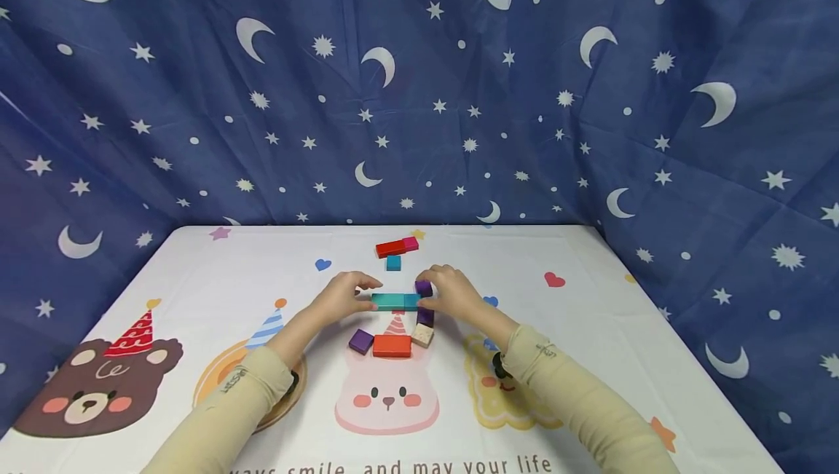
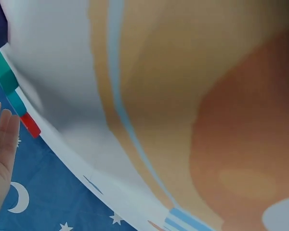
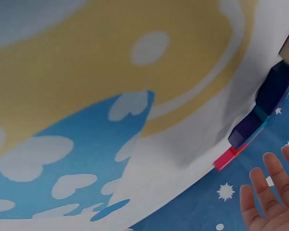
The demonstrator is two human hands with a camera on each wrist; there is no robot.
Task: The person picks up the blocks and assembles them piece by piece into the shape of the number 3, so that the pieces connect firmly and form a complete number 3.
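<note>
Near the middle of the table, a teal block (image 1: 388, 302) and a blue block (image 1: 411, 302) lie end to end as one bar. My left hand (image 1: 342, 295) has its thumb at the bar's left end, with its fingers arched above a dark patch. My right hand (image 1: 454, 293) touches the bar's right end with its thumb; its fingertips are by a purple block (image 1: 424, 288). Below that thumb stands another purple block (image 1: 425, 317), close to a pale wooden block (image 1: 422, 335). Several straight fingers (image 3: 274, 185) show in the right wrist view.
An orange-red block (image 1: 392, 346) and a tilted purple block (image 1: 361, 341) lie nearer me. Farther off are a red block (image 1: 390, 249), a pink block (image 1: 410, 244) and a small blue block (image 1: 393, 263). A star-patterned curtain (image 1: 419, 153) hangs behind the printed tablecloth (image 1: 223, 270).
</note>
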